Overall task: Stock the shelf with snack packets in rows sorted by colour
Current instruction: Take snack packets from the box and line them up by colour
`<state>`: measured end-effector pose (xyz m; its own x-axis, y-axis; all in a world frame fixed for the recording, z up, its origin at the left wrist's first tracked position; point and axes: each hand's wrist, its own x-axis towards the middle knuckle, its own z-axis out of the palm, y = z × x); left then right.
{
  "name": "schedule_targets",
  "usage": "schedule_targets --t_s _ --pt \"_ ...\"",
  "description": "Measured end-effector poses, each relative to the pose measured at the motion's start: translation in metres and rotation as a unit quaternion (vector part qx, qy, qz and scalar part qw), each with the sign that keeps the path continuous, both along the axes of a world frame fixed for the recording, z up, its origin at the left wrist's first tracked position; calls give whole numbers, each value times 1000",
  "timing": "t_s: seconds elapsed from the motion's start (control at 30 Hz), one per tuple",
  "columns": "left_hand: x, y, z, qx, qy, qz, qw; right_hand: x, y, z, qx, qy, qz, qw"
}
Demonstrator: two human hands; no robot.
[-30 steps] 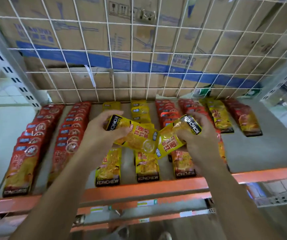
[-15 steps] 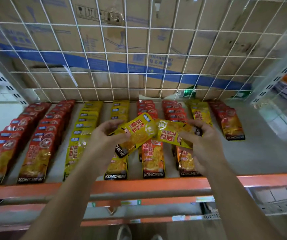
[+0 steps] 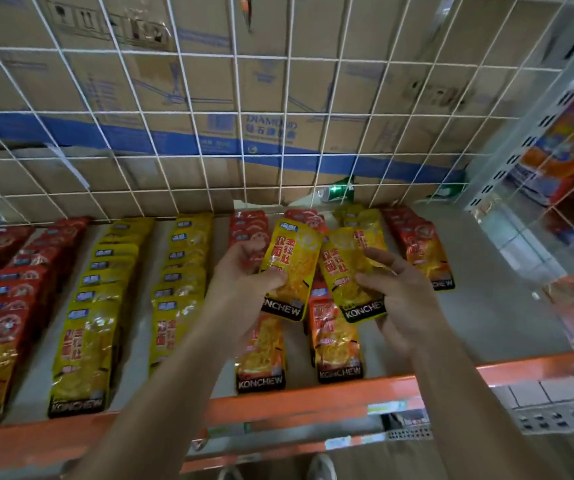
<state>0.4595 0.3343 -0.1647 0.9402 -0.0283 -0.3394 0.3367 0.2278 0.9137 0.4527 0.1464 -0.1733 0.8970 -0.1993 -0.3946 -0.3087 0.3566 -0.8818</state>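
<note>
Our left hand grips a yellow packet, and our right hand grips a second yellow packet, fingers curled round each. Both packets are held side by side over the red rows mid-shelf, right of the yellow rows.

Eight rows of snack packets are lying on the shelf: five red rows and three yellow rows. The person is holding two more yellow packets, one in the left hand, one in the right hand.
</note>
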Motion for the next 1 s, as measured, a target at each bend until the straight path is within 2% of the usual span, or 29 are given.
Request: schedule_targets --t_s 0.23,0.53,0.67,0.77,1.0 --pt "21 -53 -3 20 26 25 999 28 -45 -22 -97 -20 -85 991" --pt "35 -77 -10 24 57 47 997 47 -54 -48 -174 -50 -71 981" --pt "38 -82 -11 25 52 48 997 48 -56 -57 -230 -24 -70 970" --pt "38 -83 -13 26 52 40 997 47 -58 -62 -303 -22 -49 951" --pt "39 -86 -10 25 40 37 998 45 -58 -62 -473 -66 -10 879"
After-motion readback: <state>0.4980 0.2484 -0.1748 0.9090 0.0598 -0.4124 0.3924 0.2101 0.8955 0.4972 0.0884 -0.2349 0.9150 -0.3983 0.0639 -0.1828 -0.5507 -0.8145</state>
